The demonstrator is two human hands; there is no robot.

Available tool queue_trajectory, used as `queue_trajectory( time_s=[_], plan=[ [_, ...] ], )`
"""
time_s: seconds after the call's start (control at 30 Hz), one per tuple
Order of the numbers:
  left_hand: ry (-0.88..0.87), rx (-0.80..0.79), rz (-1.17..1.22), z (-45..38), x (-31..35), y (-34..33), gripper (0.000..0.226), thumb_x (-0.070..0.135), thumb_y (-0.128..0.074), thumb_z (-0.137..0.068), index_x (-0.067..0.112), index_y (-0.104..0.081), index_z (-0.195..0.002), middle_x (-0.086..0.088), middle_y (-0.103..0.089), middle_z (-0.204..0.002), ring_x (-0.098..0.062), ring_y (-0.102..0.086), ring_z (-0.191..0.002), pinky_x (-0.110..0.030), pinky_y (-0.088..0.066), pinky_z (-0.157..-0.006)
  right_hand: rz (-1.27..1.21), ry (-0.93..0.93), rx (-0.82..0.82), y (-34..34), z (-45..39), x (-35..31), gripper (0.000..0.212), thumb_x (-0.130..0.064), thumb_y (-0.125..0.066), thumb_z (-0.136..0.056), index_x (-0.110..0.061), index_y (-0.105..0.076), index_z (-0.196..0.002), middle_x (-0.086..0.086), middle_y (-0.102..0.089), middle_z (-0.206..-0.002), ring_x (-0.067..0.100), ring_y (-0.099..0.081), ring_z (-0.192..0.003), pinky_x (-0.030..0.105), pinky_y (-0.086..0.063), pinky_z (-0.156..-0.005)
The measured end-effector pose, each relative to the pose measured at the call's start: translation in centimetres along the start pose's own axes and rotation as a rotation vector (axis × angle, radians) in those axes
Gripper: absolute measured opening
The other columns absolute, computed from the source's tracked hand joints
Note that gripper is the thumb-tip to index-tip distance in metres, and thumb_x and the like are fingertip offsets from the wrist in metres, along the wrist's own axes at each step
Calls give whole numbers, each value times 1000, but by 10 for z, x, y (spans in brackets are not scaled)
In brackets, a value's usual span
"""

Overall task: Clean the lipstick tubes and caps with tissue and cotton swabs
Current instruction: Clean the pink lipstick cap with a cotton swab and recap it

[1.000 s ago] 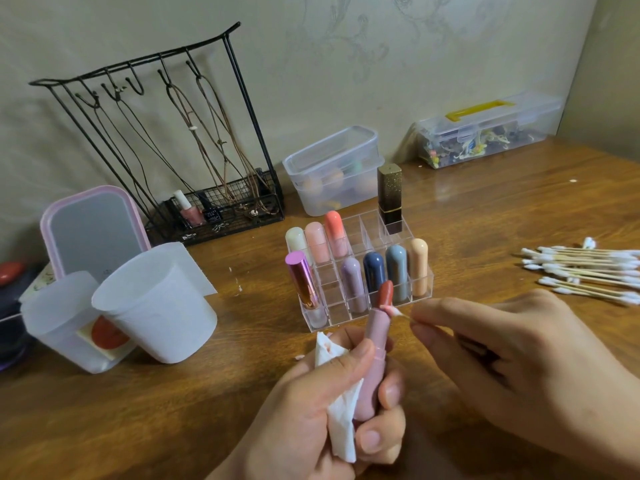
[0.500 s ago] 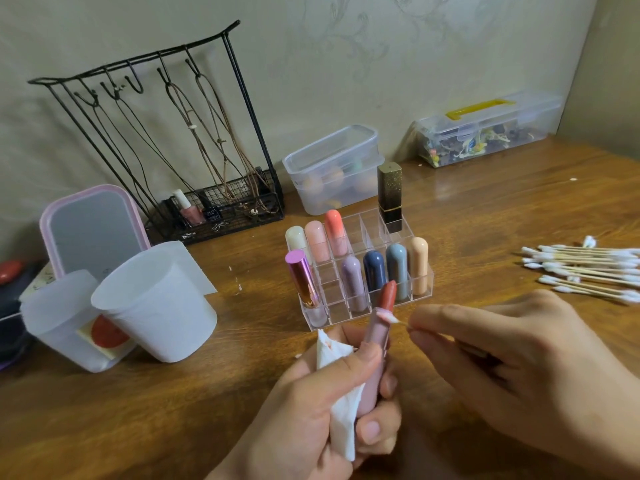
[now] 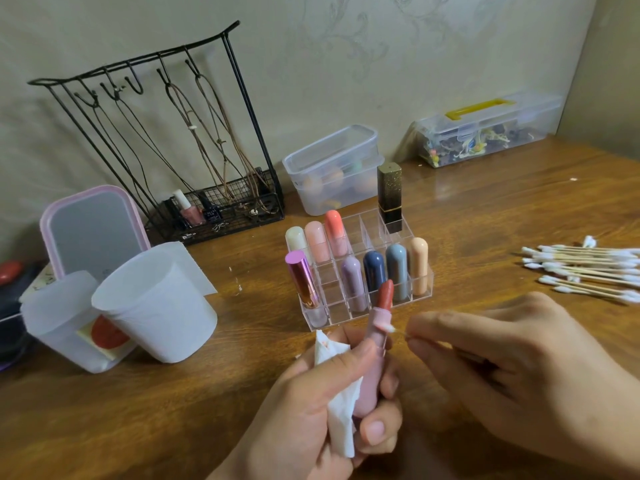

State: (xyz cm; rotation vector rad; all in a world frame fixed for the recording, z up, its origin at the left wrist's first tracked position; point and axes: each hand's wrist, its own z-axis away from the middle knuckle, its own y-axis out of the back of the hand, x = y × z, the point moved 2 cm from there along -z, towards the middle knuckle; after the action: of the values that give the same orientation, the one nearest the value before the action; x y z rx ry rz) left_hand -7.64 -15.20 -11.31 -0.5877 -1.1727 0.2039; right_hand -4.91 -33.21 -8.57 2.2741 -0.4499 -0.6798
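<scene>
Far left on the desk (image 3: 485, 209) stood the pink-framed mirror (image 3: 91, 233) and two white cups (image 3: 156, 303), w/ the black wire rack (image 3: 166, 143) behind. Centre: the clear organiser (image 3: 424, 284) w/ capped lipsticks, all untouched.

In front of it, your left hand (image 3: 311, 403) was clenched round the open pink lipstick tube (image 3: 375, 362), held upright w/ the red bullet up, and the same grip pinned a folded tissue (image 3: 341, 410) against the tube's left side.

Your right hand (image 3: 512, 372) pinched a cotton swab (image 3: 393, 329) btwn thumb & forefinger. Vs. a sec before, the swab tip had dropped from the base of the bullet to the collar just below it, touching the tube's right side; the tube itself had barely moved. Prob. means you'd finished the rim and were working down the collar, so this tube was mid-clean, cap not yet dealt with.

Far right lay the pile of spare swabs (image 3: 588, 268), well apart from both hands.
</scene>
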Motion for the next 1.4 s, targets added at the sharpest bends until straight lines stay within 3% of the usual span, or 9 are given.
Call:
queue_trajectory(
  time_s=[0.17,0.27,0.37,0.57,0.73,1.0,1.17,1.3,1.4],
  plan=[
    [46,-125,89,0,3,-1,19,18,-69,-77,3,-64,-88,-17,-55,-65,-22,-51,-46,-25,-31,-49,6,-5,26,-1,0,1,10,-31,-60,-92,-25,-69,-94,-13,-38,-53,10,-32,-40,26,-35,-36],
    [57,-89,107,-1,5,-4,28,15,-75,-74,1,-62,-94,-19,-55,-64,-23,-52,-46,-25,-32,-50,8,25,-22,-3,1,0,12,-32,-60,-93,-29,-70,-98,-10,-48,-53,15,-39,-41,28,-36,-37],
    [42,-57,106,0,5,-4,18,18,-62,-78,4,-69,-88,-18,-55,-67,-21,-49,-45,-25,-33,-47,3,3,16,-2,0,1,10,-32,-59,-93,-27,-68,-96,-15,-38,-55,12,-36,-40,27,-34,-36],
    [126,-70,154,1,3,-2,17,14,-70,-72,3,-64,-83,-16,-50,-61,-19,-45,-41,-23,-36,-46,15,-10,1,-2,1,5,7,-32,-61,-92,-30,-67,-96,-7,-54,-53,12,-39,-40,28,-37,-36],
    [124,-75,149,2,1,-2,52,9,-86,-57,10,-64,-105,-14,-45,-62,-17,-43,-42,-22,-35,-48,38,31,-40,-4,2,2,14,-33,-59,-93,-26,-70,-90,-4,-52,-51,18,-41,-40,28,-37,-36],
    [38,-57,90,4,11,-3,20,9,-67,-76,7,-61,-94,-15,-47,-65,-20,-45,-45,-24,-34,-46,-55,-10,-48,-1,0,1,10,-32,-57,-93,-28,-66,-95,-11,-55,-62,7,-43,-47,26,-40,-42],
    [-96,-101,55,5,31,9,21,14,-69,-84,11,-57,-101,-10,-47,-74,-16,-46,-60,-24,-37,-54,-244,-167,83,2,0,3,11,-40,-46,-95,-33,-54,-93,-7,-57,-67,10,-51,-54,22,-40,-48],
    [-223,-24,27,8,51,22,28,17,-86,-67,12,-68,-88,-5,-36,-67,-11,-42,-52,-21,-38,-47,-340,-257,-126,-10,0,1,24,-45,-68,-83,-29,-58,-97,-11,-39,-58,7,-34,-50,17,-28,-47],
    [-236,20,69,7,59,30,33,18,-89,-60,12,-70,-86,0,-37,-64,-8,-34,-49,-19,-32,-43,-216,-331,-270,-20,-4,0,26,-48,-70,-79,-37,-57,-99,-17,-47,-60,8,-43,-52,16,-30,-49]
  ],
)
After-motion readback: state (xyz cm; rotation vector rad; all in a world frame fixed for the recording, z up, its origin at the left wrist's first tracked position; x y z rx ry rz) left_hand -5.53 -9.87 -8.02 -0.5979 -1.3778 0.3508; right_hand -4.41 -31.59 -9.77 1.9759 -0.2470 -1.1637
